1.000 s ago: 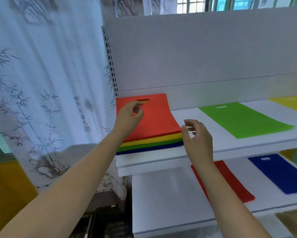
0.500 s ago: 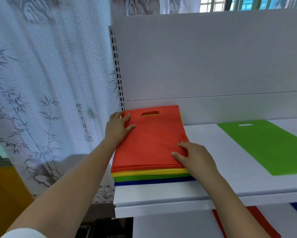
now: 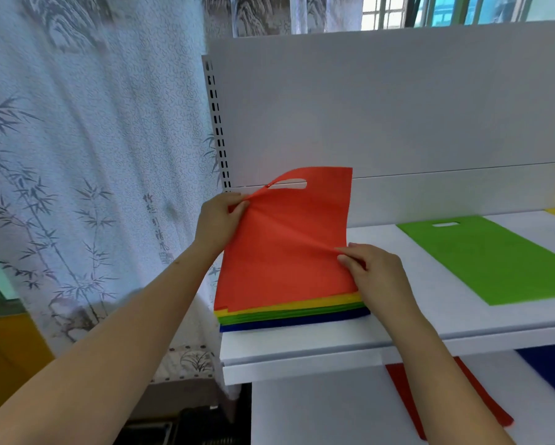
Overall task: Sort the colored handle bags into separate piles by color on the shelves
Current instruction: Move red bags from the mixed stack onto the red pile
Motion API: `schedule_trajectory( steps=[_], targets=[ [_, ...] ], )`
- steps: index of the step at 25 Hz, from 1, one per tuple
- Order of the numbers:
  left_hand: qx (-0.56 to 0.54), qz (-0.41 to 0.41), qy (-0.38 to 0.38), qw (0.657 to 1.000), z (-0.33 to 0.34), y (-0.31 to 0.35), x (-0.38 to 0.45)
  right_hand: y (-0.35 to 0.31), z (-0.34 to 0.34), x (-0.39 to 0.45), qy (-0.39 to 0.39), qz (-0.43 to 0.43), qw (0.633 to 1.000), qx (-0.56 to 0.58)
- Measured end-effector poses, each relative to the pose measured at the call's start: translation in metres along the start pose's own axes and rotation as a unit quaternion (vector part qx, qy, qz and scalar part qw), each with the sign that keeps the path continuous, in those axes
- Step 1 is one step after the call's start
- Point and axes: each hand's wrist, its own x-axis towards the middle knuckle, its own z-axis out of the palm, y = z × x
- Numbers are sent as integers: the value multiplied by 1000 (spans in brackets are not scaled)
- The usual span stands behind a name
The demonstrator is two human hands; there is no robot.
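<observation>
Head view: orange bag [image 3: 285, 239] peeled up at its handle end from the mixed stack [image 3: 290, 313] at the upper shelf's [image 3: 301, 348] left end, near edge still lying on the stack. Left hand [image 3: 218, 220], arm stretched forward, pinching the bag's upper left corner beside the handle slot; right hand [image 3: 375, 274] pinching its right edge, thumb on top, fingers curled beneath. Right of the stack on that shelf, green bag [image 3: 494, 258] lying flat; below the stack, red bag [image 3: 407, 399] and blue bag [image 3: 552, 370] on the lower shelf [image 3: 317, 412].
</observation>
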Motion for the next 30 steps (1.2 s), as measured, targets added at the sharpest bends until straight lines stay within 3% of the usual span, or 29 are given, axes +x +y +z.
schedule_trajectory(
  steps=[3,6,11,14,16,19,22,26,30],
  targets=[
    [-124,-89,-15,988,-10,22,-16,-3,-19,-20,3,16,1000,9],
    [-187,-121,-15,975,-14,39,-40,1,-42,-47,11,53,998,11],
    [-222,-120,-33,967,5,69,-91,30,-83,-118,29,205,974,90],
    [-238,-126,-57,961,29,98,-122,56,-112,-165,15,314,937,150],
    [-270,-109,-105,951,47,122,-150,79,-129,-192,10,381,915,130],
    [-235,42,-202,950,76,148,-202,115,-143,-226,30,432,899,63],
    [-140,169,-306,927,112,157,-249,149,-150,-249,38,455,889,12],
    [-34,113,-418,901,176,134,-275,206,-151,-264,49,459,887,-7],
    [3,11,-458,889,252,109,-273,280,-148,-260,60,470,881,-17]
  ],
)
